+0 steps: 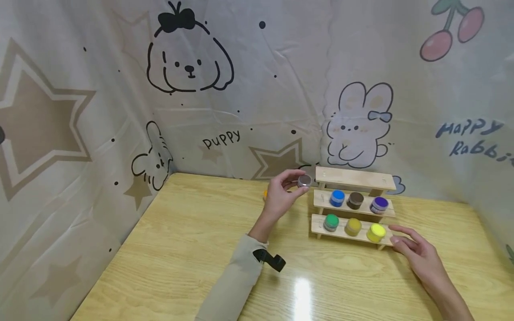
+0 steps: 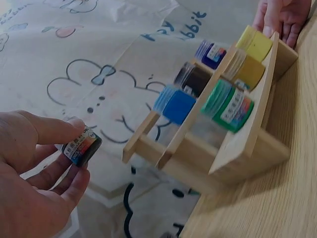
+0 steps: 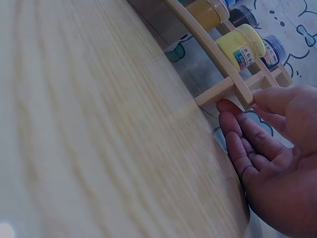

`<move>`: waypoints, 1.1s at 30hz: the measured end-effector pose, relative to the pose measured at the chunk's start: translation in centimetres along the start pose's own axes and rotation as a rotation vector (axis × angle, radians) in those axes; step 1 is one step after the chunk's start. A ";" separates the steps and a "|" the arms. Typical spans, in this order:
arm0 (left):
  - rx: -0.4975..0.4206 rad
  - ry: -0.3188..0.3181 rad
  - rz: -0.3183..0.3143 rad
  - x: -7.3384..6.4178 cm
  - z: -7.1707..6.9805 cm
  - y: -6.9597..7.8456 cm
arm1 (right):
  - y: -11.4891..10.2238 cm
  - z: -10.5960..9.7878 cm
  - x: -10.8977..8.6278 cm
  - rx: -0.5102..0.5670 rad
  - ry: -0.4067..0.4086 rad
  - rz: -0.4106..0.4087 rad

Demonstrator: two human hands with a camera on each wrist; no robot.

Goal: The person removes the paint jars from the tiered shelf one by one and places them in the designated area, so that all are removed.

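My left hand (image 1: 279,192) holds a small dark paint jar (image 1: 304,180) between thumb and fingers, raised left of a three-tier wooden rack (image 1: 353,177). In the left wrist view the jar (image 2: 83,145) is tilted, its printed label facing out. My right hand (image 1: 421,258) grips the right end of the rack's lowest tier with thumb and index finger; the other fingers are loosely bent. Beside it stands a yellow jar (image 1: 376,232), then an ochre jar (image 1: 353,227) and a green jar (image 1: 331,222). The middle tier bears blue (image 1: 337,198), brown (image 1: 355,200) and purple (image 1: 379,205) jars.
The rack stands on a wood-grain table (image 1: 172,249) near the back edge. Behind hangs a printed curtain (image 1: 257,89). An orange thing (image 1: 265,194) is mostly hidden behind my left hand. A black strap mount (image 1: 270,259) sits on my left wrist.
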State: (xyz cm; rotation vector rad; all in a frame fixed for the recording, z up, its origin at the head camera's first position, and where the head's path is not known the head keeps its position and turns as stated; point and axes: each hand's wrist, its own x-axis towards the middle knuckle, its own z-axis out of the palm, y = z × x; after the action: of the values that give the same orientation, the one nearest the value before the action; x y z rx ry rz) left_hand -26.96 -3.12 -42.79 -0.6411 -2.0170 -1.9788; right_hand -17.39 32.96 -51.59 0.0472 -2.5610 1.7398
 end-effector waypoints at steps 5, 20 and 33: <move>0.037 0.011 -0.011 -0.3 -1.3 -0.3 | -0.2 -0.3 -0.1 -0.003 -0.002 0.005; 0.092 0.191 -0.144 -1.2 -6.1 -2.5 | 0.5 -0.9 -0.2 0.018 -0.014 0.035; 0.113 0.295 -0.207 -2.0 -10.8 -4.9 | 0.2 0.1 0.2 0.030 -0.014 -0.004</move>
State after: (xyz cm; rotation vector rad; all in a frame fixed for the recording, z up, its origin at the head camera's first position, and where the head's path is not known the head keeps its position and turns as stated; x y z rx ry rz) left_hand -28.90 -13.98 -47.55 -0.1104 -2.0571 -1.9158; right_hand -17.56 32.91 -51.78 0.0658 -2.5430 1.7824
